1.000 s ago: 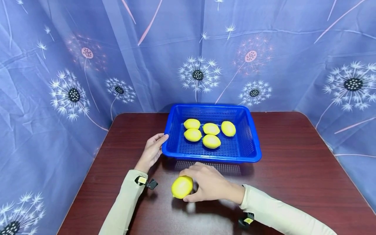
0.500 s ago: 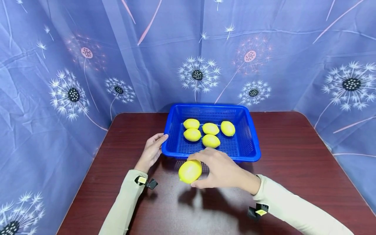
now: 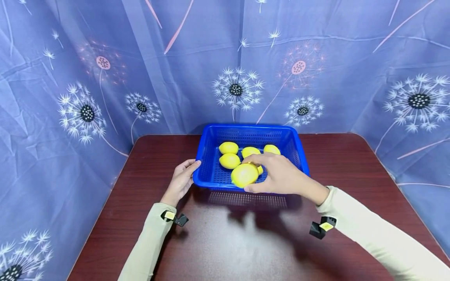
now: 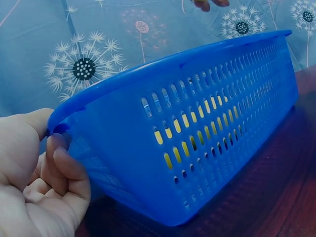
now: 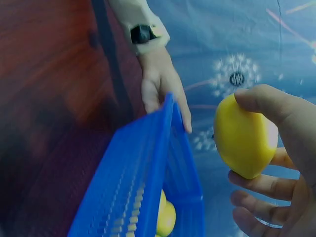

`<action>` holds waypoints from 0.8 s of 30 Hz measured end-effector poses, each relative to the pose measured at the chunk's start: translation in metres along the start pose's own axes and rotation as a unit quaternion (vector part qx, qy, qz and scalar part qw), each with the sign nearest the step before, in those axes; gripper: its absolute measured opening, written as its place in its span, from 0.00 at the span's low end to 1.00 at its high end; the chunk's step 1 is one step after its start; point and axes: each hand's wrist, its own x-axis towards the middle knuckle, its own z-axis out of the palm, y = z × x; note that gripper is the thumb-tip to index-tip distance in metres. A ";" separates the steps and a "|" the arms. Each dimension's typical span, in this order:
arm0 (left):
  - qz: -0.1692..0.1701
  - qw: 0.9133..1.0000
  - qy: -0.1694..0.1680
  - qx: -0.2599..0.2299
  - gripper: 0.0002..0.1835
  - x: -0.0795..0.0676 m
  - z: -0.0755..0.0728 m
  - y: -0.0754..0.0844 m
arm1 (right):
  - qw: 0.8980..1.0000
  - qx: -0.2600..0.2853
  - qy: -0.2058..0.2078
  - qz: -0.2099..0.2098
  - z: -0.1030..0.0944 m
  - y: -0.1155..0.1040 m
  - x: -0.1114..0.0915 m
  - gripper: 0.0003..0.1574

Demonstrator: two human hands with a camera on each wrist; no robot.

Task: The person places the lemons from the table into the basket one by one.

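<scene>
A blue perforated plastic basket [image 3: 207, 182] stands toward the back of the table. My left hand [image 3: 182, 180] grips its left rim; in the left wrist view the thumb lies over the rim [image 4: 98, 94] and the fingers curl beneath. My right hand [image 3: 281, 173] holds a lemon [image 3: 244, 175] between thumb and fingers, above the basket's front edge. In the right wrist view that lemon [image 5: 246, 136] is held higher than the rim. Several other lemons [image 3: 230, 160] lie on the basket floor, some partly hidden behind the right hand and the held lemon.
A dark red-brown wooden table [image 3: 225, 242] carries the basket. Behind and beside it hangs a blue curtain [image 3: 190, 89] with a dandelion print. Each forearm wears a pale sleeve with a small black wrist mount [image 3: 323, 227].
My right hand has carried the lemon away from me and to the right, up from over the table to above the basket's front part. The left hand and basket stay put.
</scene>
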 end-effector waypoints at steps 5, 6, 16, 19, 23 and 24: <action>0.000 1.000 -0.001 -0.005 0.02 0.001 -0.001 0.000 | 1.000 -0.001 -0.014 0.011 -0.010 0.021 0.009 0.42; 0.000 1.000 -0.001 -0.004 0.02 0.001 -0.001 0.000 | 1.000 0.000 -0.017 0.014 -0.012 0.025 0.011 0.41; 0.000 1.000 0.000 0.000 0.02 0.002 -0.001 -0.001 | 0.996 0.034 -0.069 0.034 -0.025 0.064 0.030 0.38; 0.002 1.000 0.001 0.000 0.02 0.002 -0.001 -0.001 | 0.995 0.032 -0.084 0.034 -0.027 0.077 0.036 0.37; 0.001 1.000 0.001 0.000 0.02 0.002 0.000 0.000 | 0.993 0.029 -0.108 0.040 -0.030 0.092 0.043 0.38; 0.001 1.000 0.000 0.001 0.02 0.002 0.000 0.000 | 0.992 0.029 -0.115 0.043 -0.030 0.095 0.045 0.38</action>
